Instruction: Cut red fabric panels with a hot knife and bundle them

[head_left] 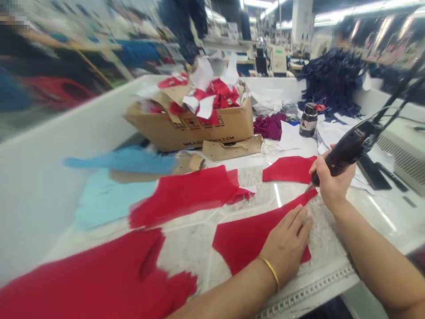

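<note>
My left hand (288, 243) lies flat, fingers stretched and close together, on a red fabric piece (245, 239). A yellow band (270, 272) circles that wrist. In my right hand (335, 186) is a black corded power tool (352, 148), its thin pointed metal tip directed down at the narrow far end of the same piece. Whether the tip touches the cloth I cannot tell. Just beyond, a smaller red piece (288, 169) rests on the table. Further left are a wider red piece (186, 192) and a large red piece (93, 279) near the front.
A cardboard box (195, 133) heaped with red and white scraps stands at the back. Light blue cloth (116, 195) lies left. Behind my right hand are a dark jar (308, 120), a dark phone-like slab (373, 172) and navy strips (332, 82). A measuring tape (308, 290) runs along the front edge.
</note>
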Demonstrator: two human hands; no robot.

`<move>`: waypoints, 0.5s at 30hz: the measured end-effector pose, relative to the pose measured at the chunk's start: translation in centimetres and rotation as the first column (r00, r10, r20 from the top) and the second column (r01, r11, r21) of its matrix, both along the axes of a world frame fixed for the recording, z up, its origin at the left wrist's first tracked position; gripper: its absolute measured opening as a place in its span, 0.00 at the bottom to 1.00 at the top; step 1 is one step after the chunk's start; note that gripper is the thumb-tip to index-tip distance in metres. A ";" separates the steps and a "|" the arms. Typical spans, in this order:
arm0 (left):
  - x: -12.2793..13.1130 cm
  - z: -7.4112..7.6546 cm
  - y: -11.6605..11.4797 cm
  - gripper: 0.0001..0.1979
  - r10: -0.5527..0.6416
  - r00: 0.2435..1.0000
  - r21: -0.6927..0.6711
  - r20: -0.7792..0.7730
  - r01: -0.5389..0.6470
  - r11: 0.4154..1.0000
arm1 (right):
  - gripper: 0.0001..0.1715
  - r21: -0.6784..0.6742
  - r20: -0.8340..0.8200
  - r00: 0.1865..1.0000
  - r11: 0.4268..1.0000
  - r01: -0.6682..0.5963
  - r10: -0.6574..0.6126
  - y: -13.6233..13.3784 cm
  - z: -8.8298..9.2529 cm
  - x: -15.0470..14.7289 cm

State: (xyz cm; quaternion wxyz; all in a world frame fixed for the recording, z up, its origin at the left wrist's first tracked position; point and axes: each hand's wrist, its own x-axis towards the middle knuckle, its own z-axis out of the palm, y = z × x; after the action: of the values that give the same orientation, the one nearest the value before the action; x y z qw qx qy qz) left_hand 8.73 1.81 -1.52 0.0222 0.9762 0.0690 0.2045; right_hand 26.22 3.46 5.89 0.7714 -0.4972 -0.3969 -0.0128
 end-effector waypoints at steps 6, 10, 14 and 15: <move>-0.1 -0.2 0.2 0.22 -0.001 1.000 0.011 0.001 0.001 1.000 | 0.21 -0.069 -0.001 0.999 0.997 0.038 -0.038 0.2 0.1 0.4; 0.0 0.0 0.5 0.21 0.007 0.998 0.047 0.068 -0.010 0.999 | 0.19 -0.147 0.001 0.996 0.986 0.084 -0.085 0.5 -0.1 0.1; -2.0 0.2 2.0 0.19 0.047 0.977 0.125 0.207 -0.074 0.989 | 0.19 -0.080 0.014 0.991 0.988 0.131 -0.131 0.7 0.2 -0.2; -2.7 0.1 2.9 0.19 0.072 0.966 0.114 0.250 -0.103 0.988 | 0.20 -0.074 0.025 0.991 0.988 0.133 -0.132 0.7 0.3 -0.2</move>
State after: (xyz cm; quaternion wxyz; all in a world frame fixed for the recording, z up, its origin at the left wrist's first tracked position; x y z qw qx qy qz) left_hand 6.06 4.74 -1.40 -0.0401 0.9389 0.0957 0.3283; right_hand 25.97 4.19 6.14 0.7455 -0.5511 -0.3709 -0.0541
